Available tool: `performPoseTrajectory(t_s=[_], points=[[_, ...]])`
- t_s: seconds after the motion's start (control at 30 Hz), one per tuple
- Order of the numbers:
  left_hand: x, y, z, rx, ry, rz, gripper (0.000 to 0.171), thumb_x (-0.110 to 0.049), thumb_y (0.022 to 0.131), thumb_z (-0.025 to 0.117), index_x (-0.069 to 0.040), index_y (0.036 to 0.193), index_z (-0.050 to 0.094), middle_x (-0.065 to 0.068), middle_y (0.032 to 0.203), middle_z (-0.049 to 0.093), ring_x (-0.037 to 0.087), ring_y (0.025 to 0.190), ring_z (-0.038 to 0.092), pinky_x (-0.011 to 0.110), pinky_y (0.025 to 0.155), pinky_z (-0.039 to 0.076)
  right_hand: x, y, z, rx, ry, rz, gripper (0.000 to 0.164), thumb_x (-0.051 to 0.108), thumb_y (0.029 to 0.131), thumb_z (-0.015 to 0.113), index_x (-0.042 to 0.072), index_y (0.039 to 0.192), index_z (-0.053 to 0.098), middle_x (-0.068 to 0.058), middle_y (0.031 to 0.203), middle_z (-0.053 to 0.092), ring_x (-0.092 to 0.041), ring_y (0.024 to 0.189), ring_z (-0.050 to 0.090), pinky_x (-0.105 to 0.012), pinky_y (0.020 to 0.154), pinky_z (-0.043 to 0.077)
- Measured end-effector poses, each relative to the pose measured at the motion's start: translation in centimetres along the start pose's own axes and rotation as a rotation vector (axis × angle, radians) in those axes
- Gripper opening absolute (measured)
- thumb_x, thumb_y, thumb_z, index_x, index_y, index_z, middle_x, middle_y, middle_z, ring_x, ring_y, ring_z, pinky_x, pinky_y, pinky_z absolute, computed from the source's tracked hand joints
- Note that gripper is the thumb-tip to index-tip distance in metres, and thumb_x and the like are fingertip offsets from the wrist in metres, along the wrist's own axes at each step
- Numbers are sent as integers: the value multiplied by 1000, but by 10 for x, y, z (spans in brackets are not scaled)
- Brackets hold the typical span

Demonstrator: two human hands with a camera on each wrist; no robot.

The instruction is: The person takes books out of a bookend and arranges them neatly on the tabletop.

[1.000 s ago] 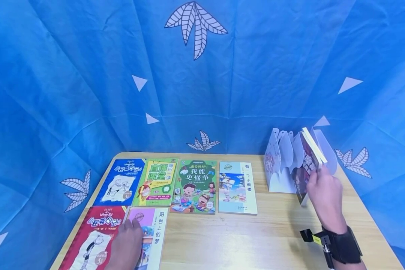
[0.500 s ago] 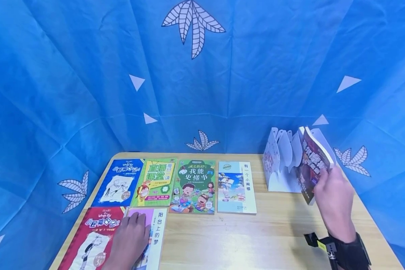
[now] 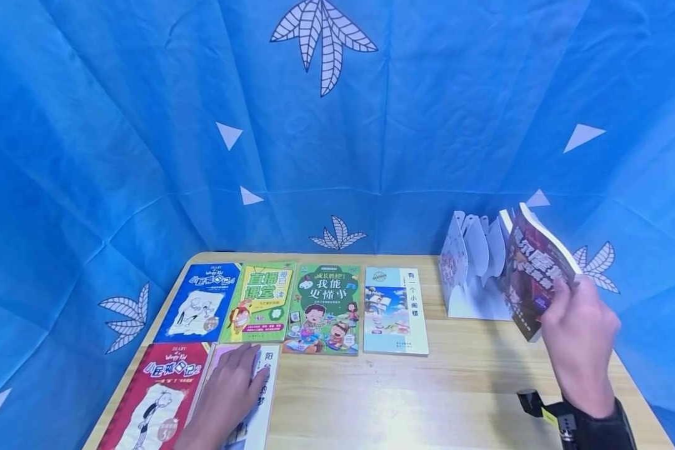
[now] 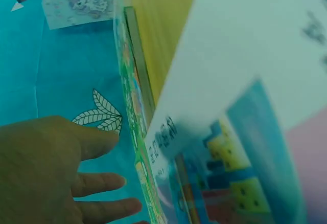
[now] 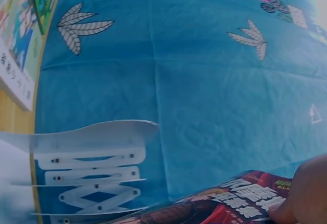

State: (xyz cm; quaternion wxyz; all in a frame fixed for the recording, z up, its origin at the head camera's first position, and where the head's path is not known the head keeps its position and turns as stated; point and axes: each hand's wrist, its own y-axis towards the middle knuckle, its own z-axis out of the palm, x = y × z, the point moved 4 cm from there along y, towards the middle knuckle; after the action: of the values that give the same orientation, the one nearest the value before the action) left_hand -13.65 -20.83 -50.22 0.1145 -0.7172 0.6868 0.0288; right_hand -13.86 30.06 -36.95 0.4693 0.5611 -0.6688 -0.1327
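In the head view my right hand [image 3: 582,331] grips the right edge of a dark red paperback book [image 3: 534,269]. That book is raised and tilted beside a white folding bookend rack [image 3: 455,269], its cover facing left and partly toward me. The right wrist view shows the thumb [image 5: 306,196] on the cover. My left hand [image 3: 230,390], fingers extended, lies over a pink-and-white book [image 3: 270,381] at the lower left, hiding much of its cover. Whether it touches the cover I cannot tell. Left wrist view: the fingers [image 4: 102,183] are straight and hold nothing.
A blue book [image 3: 197,306], a yellow-green book [image 3: 259,306], a green book [image 3: 326,312] and a light-blue-and-white book [image 3: 394,312] lie flat along the back of the wooden table [image 3: 394,400]. A red book [image 3: 152,400] lies front left. Blue cloth [image 3: 427,125] hangs behind.
My right hand has moved right with the dark red book, swinging it out from the rack so more cover shows. My left hand has shifted slightly right over the pink-and-white book.
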Motion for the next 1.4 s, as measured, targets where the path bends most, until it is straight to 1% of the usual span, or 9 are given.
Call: performPoseTrajectory(t_s=[0.17,0.27,0.37,0.43,0.5,0.6,0.67,1.13,1.4], points=[[-6,2,-4,22,-80,-4,66,-39,98,69,-7,153,49,18,154,53,42,144,46,67,115,42,4,1,-11,-8,32,6,24,2,103,57,-21,108,59,-46,96,67,-64,73,64,-63,59,51],[-9,3,-6,24,-107,-5,64,-37,100,68,-8,153,48,17,155,52,41,146,45,66,115,42,7,2,-16,-9,55,22,24,0,102,58,-21,113,60,-45,101,67,-63,76,65,-24,52,53],[-13,3,-8,15,-122,8,62,-35,100,68,-8,153,49,17,154,53,41,146,46,66,115,42,9,2,-20,-19,72,42,25,0,102,59,-20,116,61,-44,104,68,-60,78,66,6,63,29],[-15,2,-10,9,-132,20,60,-34,100,69,-9,152,51,17,154,54,41,145,46,66,115,43,11,2,-23,-32,72,52,26,1,102,59,-20,118,61,-43,106,68,-45,73,71,9,70,25],[-17,2,-11,5,-142,26,60,-34,100,69,-9,151,51,16,154,54,41,145,46,65,115,43,12,2,-27,-51,67,59,26,2,102,60,-20,116,62,-43,105,68,-9,68,71,8,69,24],[-19,3,-12,2,-154,31,59,-34,99,69,-11,151,52,15,154,54,40,145,47,65,115,43,13,1,-32,-78,77,67,28,4,102,61,-20,115,62,-44,105,68,33,79,45,8,71,25],[-21,3,-13,-2,-167,33,59,-35,100,68,-12,151,52,15,154,54,40,146,46,65,115,43,14,1,-35,-90,80,68,29,5,102,61,-21,115,62,-44,105,68,40,85,32,8,73,25],[-38,3,-21,-31,-274,86,54,-35,101,66,-13,149,55,14,155,54,39,146,47,63,117,43,18,-4,-41,33,231,303,35,17,105,60,7,138,64,-34,121,70,29,88,55,5,78,44],[-47,2,-23,-101,-313,158,54,-30,99,71,-13,148,57,16,153,57,39,143,51,62,114,46,26,-7,-41,76,261,269,38,13,105,59,7,142,61,-32,125,69,30,92,54,6,80,44]])
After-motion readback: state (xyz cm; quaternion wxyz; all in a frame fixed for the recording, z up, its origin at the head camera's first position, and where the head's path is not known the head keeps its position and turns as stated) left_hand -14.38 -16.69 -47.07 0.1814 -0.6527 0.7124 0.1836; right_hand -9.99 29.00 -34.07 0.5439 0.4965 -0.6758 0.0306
